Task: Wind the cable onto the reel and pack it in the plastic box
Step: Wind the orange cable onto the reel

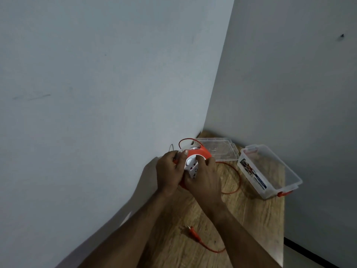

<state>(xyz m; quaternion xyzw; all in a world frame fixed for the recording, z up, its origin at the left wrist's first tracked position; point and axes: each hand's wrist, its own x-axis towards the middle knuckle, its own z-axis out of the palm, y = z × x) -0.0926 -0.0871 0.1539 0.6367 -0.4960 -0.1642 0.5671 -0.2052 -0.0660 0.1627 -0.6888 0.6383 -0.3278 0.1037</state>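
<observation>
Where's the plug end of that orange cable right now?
The plug lies loose on the wooden table, near the bottom of the head view, between the person's forearms and nearer the camera than the reel.

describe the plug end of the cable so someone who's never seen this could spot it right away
Start at the wooden table in the corner of the grey walls, then look at its near part, below the person's forearms. The plug lies there loose, small and orange with metal pins, alone at the end of the thin orange cable.
</observation>
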